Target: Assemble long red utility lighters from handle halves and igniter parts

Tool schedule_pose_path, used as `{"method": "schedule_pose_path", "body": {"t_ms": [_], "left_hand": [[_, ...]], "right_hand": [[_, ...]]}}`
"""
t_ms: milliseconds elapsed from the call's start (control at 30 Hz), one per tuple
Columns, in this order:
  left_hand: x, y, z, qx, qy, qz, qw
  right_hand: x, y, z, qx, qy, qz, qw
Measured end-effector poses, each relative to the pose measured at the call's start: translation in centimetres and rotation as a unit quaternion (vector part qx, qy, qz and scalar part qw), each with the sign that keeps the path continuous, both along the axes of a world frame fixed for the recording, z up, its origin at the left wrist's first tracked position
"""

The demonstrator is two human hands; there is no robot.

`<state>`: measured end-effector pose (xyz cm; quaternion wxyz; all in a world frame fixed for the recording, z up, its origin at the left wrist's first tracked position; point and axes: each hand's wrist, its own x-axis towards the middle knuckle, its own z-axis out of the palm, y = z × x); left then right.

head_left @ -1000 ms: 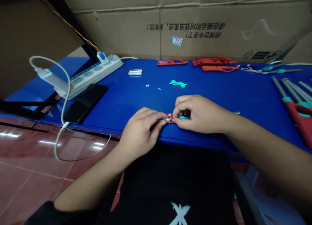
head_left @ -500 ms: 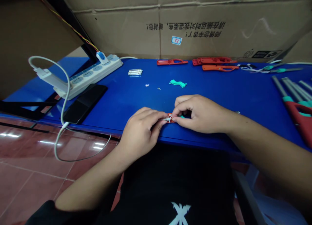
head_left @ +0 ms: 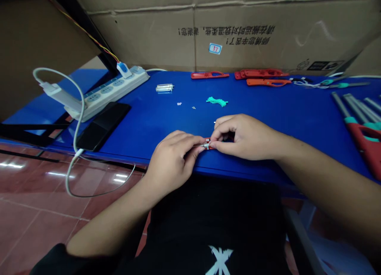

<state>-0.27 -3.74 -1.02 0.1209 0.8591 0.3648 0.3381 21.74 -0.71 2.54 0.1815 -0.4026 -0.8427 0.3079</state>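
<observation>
Between my hands, close to the table's front edge, lies a small red lighter casing (head_left: 207,139), open side up. A silvery metal and white part (head_left: 206,145) sits in it. My left hand (head_left: 171,158) is closed, thumb and index finger pinching the casing's left end. My right hand (head_left: 247,137) is closed too, its thumb and fingertips pressed together at the right side of that part; what they pinch is hidden. Beyond the hands lie teal plastic trigger pieces (head_left: 217,102), tiny metal pins (head_left: 193,107) and small white bits (head_left: 179,104).
At the back are red casing halves (head_left: 210,75), an orange one (head_left: 268,82) and clear fuel tanks (head_left: 164,88). Lighters with metal tubes (head_left: 360,108) lie right. Left are a black phone (head_left: 102,126) and a power strip (head_left: 110,90). A cardboard box (head_left: 149,37) stands behind.
My right hand has shifted very slightly, and the teal bit beside its fingers has gone from sight. A tiny white tip now shows above its knuckles. My left hand keeps its grip.
</observation>
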Motion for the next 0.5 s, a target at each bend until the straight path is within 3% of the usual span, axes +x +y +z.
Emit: {"method": "schedule_pose_path", "body": {"t_ms": [267, 500], "left_hand": [[0.29, 0.08, 0.12, 0.017, -0.003, -0.015, 1.0], [0.29, 0.13, 0.29, 0.016, -0.004, -0.017, 1.0]], "right_hand": [[0.4, 0.19, 0.21, 0.0, -0.015, -0.029, 0.999], [0.84, 0.6, 0.03, 0.033, -0.004, 0.033, 0.999]]}}
